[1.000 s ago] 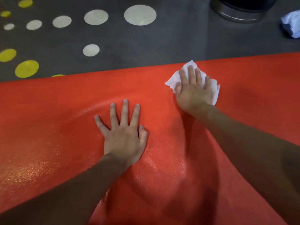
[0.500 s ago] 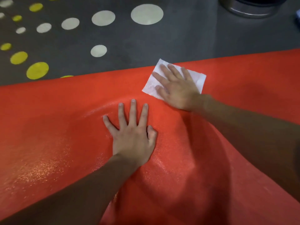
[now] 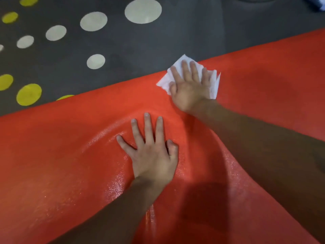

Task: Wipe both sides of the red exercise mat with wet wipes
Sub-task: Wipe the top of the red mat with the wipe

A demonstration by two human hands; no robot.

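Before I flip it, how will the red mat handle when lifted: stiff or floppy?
Probably floppy: the red mat dimples around the pressing left hand. Likely slick to grip, since its surface glistens wet near that hand.

Red mat [image 3: 263,67]; white wipe [image 3: 213,81]; grey floor [image 3: 158,41], white, yellow dots.

floor [image 3: 193,37]: dark grey, white- and yellow-dotted | on it: red mat [image 3: 52,147]

One red foam exercise mat [image 3: 70,147], one white wet wipe [image 3: 213,85], left hand [image 3: 154,155], right hand [image 3: 190,88], six pale round floor dots [image 3: 143,10], five yellow dots [image 3: 29,94].
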